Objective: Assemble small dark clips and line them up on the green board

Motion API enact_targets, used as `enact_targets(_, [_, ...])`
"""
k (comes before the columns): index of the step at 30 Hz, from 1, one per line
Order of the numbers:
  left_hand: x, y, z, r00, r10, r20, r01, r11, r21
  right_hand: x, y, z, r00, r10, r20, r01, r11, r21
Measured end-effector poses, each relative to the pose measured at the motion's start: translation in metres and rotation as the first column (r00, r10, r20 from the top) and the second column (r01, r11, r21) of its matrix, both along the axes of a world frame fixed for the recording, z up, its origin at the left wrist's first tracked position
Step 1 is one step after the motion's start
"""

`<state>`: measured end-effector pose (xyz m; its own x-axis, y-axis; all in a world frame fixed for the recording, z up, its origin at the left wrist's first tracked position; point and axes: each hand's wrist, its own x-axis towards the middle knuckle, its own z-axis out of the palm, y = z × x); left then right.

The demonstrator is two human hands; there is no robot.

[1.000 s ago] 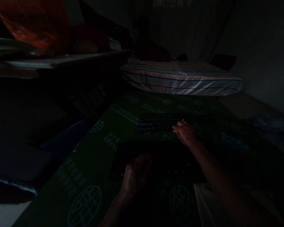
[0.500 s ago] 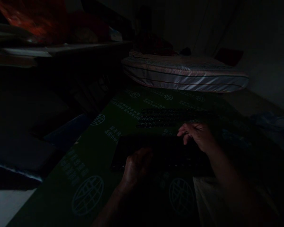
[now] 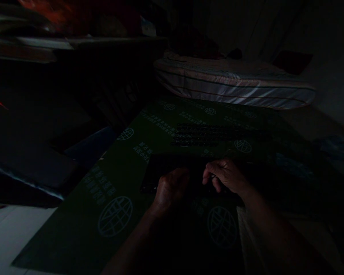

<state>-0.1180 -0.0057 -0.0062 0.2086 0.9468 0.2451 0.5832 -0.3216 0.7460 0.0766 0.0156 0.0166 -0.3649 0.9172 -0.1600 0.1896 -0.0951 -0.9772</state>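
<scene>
A long black keyboard [image 3: 150, 177] lies on a dark green printed board [image 3: 83, 229]; poor light hides most of its detail. My left hand [image 3: 172, 185] rests on the keyboard's left-middle part, fingers curled inward; whatever they hold is hidden. Over the middle, a short way to the right, my right hand [image 3: 225, 175] hangs with bent fingers pointing down. Anything between those fingertips is too dark to make out. Beyond the keyboard, small black pieces that look like keycaps [image 3: 195, 134] lie in several rows.
A striped, sheet-covered mattress [image 3: 232, 84] stands past the board's far end. On the left is a cluttered shelf [image 3: 83, 42] with an orange bag [image 3: 54, 15]. Pale cloth or sheet [image 3: 252, 236] lies under my right forearm. A clear plastic bag-like thing [image 3: 294, 166] sits at right.
My right hand has moved left and lower over the keyboard, closer to my left hand. My left hand keeps its place on the keyboard. The camera view has shifted slightly.
</scene>
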Motion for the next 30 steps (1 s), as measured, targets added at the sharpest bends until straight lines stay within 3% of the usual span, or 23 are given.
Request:
enact_targets(10, [0.001,0.0,0.001,1.0,-0.004,0.004,0.004,1.0,-0.022,-0.01,-0.002,0.0,0.994,0.049,0.099,-0.05,0.999,0.012])
enact_targets(15, [0.002,0.0,0.003,1.0,-0.007,-0.012,0.007,1.0,-0.012,-0.019,-0.002,0.001,0.971,0.058,0.231,-0.08,0.993,0.086])
enact_targets(21, [0.0,0.0,0.002,0.999,-0.043,-0.022,0.043,0.999,0.008,-0.019,-0.001,-0.008,0.986,0.023,0.168,-0.045,0.991,0.129])
enact_targets(27, [0.006,-0.003,0.012,0.97,-0.124,-0.21,0.146,0.985,0.094,-0.018,-0.003,-0.019,0.991,-0.089,0.102,0.061,0.967,0.248])
enact_targets(30, [0.017,-0.003,0.02,0.928,-0.161,-0.336,0.183,0.982,0.035,-0.02,-0.004,-0.022,0.984,-0.169,0.048,0.152,0.956,0.252])
